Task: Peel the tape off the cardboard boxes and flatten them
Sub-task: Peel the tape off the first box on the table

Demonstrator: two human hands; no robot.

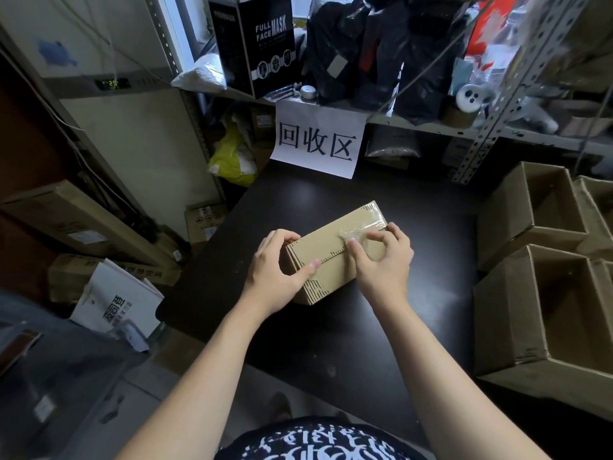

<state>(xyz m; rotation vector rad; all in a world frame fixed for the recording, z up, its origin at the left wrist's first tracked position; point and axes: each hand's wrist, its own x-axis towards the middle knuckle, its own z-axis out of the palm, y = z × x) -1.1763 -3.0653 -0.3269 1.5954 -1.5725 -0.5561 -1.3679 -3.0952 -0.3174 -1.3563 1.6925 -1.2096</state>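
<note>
Dark printed shirt (318, 443) at frame bottom; two bare forearms reach forward over the black table (331, 343).

- One closed cardboard box (331, 263) lies at the middle of the table, its long side slanted toward the far right corner.
- Left hand (275, 270) grips the box's near-left end, with the thumb on top by the flap seam and the fingers curled over the far side.
- Right hand (384, 260): thumb and forefinger pinch a crumpled bunch of clear tape (353, 236) lifted off the box top. The rest of the strip is stuck across the far-right end.
- Two open cartons (530, 214) stand just past the table's right edge; others are cut off by the frame.
- One paper sign (316, 141) hangs over the far edge.
</note>
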